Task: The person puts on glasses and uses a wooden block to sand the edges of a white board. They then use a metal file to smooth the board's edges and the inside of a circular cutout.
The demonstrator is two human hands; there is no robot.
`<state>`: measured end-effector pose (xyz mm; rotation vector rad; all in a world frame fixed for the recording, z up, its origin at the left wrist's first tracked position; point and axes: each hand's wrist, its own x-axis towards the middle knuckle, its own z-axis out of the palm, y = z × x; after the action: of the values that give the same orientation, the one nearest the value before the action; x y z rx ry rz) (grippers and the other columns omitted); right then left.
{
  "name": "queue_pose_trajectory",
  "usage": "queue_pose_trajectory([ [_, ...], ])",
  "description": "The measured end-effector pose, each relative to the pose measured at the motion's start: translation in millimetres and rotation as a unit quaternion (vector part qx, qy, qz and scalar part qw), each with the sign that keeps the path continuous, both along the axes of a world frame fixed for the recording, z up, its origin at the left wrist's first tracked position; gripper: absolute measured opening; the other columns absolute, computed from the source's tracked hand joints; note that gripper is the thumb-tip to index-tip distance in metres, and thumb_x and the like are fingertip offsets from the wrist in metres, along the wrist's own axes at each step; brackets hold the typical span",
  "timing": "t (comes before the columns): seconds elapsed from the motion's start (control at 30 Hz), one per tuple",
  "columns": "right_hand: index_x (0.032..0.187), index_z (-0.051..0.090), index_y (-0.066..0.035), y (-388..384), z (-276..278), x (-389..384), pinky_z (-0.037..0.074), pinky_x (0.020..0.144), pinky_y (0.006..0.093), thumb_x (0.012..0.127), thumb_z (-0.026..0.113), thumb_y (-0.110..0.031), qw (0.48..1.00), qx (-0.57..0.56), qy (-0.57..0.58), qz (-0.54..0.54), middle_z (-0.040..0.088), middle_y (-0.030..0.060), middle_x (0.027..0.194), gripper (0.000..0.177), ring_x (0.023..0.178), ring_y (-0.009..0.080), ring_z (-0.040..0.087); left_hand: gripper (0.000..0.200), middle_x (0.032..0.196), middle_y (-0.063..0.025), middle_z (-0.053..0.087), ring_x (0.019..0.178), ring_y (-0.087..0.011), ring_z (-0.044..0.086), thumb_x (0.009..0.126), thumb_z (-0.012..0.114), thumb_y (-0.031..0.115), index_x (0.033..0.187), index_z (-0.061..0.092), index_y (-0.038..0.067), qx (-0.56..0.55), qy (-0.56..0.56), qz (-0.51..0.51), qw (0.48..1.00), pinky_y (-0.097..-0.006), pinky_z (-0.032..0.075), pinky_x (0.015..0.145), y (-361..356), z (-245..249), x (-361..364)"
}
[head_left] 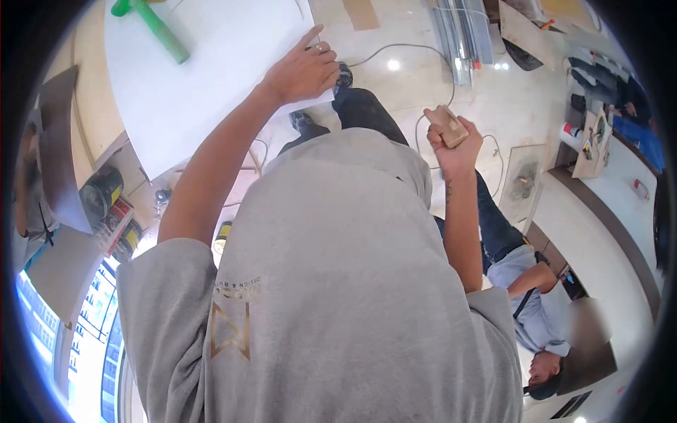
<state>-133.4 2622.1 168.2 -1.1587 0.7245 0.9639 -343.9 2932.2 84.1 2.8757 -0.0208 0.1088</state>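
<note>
My left hand [302,70] rests at the right edge of a large white sheet or board [204,92]. Its index finger is stretched out and the other fingers are loosely bent, with a ring on one; the thumb is hidden. On the same white surface lies a green tool [161,32] with a thick handle, its head partly out of view. Raised over the floor to the right, my right hand [455,144] is closed around a small tan wooden block [447,125], which sticks out past the fingers.
A co-worker [525,282] in a grey shirt is at the lower right. Cables [402,46] run across the tiled floor [395,84]. Metal strips [462,49] lie at the top. Black buckets [102,190] stand at left, near another person [32,190].
</note>
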Motion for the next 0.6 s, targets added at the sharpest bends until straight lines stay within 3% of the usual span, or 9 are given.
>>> queue_pose_trajectory([
  [0.07,0.141,0.059,0.007,-16,-23,12,0.049,0.07,0.0386,0.11,0.044,-0.028,0.993,0.069,0.06,-0.077,0.061,0.0428,0.139,0.049,0.081,0.0305,0.057,0.027,0.094,-0.0036,0.064,0.116,-0.0217,0.066,0.109,0.057,0.026,0.094,0.075,0.013,0.001,0.001,0.001,1.0,-0.0556,0.021,0.141,10,-4,23],
  [0.1,0.14,0.059,0.007,-65,-25,-32,0.049,0.07,0.0386,0.11,0.045,-0.028,0.992,0.075,0.063,-0.083,0.061,0.0427,0.139,0.048,0.081,0.0305,0.057,0.028,0.093,-0.004,0.064,0.116,-0.0222,0.066,0.11,0.057,0.027,0.093,0.074,0.012,0.006,-0.002,0.006,1.0,-0.0557,0.021,0.141,-34,-4,-19],
  [0.17,0.14,0.059,0.006,-84,-31,-35,0.049,0.069,0.0387,0.11,0.048,-0.03,0.989,0.075,0.074,-0.105,0.061,0.0426,0.139,0.048,0.081,0.0303,0.056,0.028,0.093,-0.0056,0.065,0.113,-0.0234,0.067,0.11,0.056,0.026,0.093,0.074,0.012,-0.005,0.0,-0.001,1.0,-0.0578,0.021,0.14,-39,-7,-14],
  [0.23,0.139,0.061,0.005,-97,-33,-69,0.052,0.072,0.039,0.109,0.051,-0.031,0.984,0.106,0.087,-0.11,0.064,0.0388,0.14,0.048,0.088,0.0325,0.063,0.026,0.093,-0.0078,0.066,0.11,-0.0248,0.068,0.108,0.056,0.023,0.091,0.074,0.012,-0.023,-0.001,-0.005,1.0,-0.0619,0.02,0.14,-30,-3,-44],
  [0.3,0.139,0.062,0.004,-95,-46,-36,0.057,0.076,0.0394,0.109,0.054,-0.032,0.985,0.103,0.073,-0.114,0.067,0.0331,0.139,0.048,0.101,0.035,0.07,0.022,0.092,-0.0121,0.068,0.099,-0.0287,0.072,0.102,0.057,0.02,0.089,0.072,0.011,0.024,0.09,-0.043,0.995,-0.07,0.021,0.136,-24,-10,-19],
  [0.33,0.138,0.063,0.003,-103,-52,-28,0.06,0.079,0.0397,0.108,0.056,-0.033,0.988,0.083,0.051,-0.117,0.07,0.0292,0.139,0.048,0.111,0.0364,0.073,0.021,0.09,-0.013,0.067,0.094,-0.03,0.073,0.1,0.058,0.02,0.088,0.072,0.011,0.024,0.061,-0.048,0.997,-0.0727,0.022,0.134,-27,-18,-18],
  [0.4,0.138,0.064,0.002,-96,-58,-18,0.058,0.076,0.0388,0.109,0.054,-0.033,0.986,0.097,0.061,-0.12,0.071,0.0266,0.135,0.047,0.108,0.0359,0.073,0.022,0.085,-0.0141,0.065,0.084,-0.033,0.074,0.099,0.059,0.021,0.085,0.072,0.011,0.069,0.049,-0.051,0.995,-0.0753,0.023,0.133,-20,-18,-28],
  [0.47,0.137,0.065,0.002,-90,-71,3,0.054,0.071,0.0373,0.109,0.053,-0.032,0.983,0.131,0.07,-0.109,0.072,0.0251,0.131,0.046,0.099,0.0341,0.073,0.021,0.084,-0.0045,0.065,0.101,-0.025,0.069,0.094,0.067,0.028,0.077,0.07,0.016,-0.01,-0.013,-0.024,1.0,-0.0737,0.021,0.135,-20,-15,-34],
  [0.6,0.133,0.066,-0.001,-71,-67,33,0.051,0.069,0.0371,0.108,0.053,-0.03,0.987,0.13,0.065,-0.069,0.073,0.0235,0.124,0.041,0.077,0.0263,0.061,0.037,0.081,-0.0062,0.066,0.102,-0.0272,0.068,0.104,0.063,0.032,0.075,0.073,0.011,-0.065,0.047,0.047,0.996,-0.0679,0.013,0.14,-40,17,-68],
])
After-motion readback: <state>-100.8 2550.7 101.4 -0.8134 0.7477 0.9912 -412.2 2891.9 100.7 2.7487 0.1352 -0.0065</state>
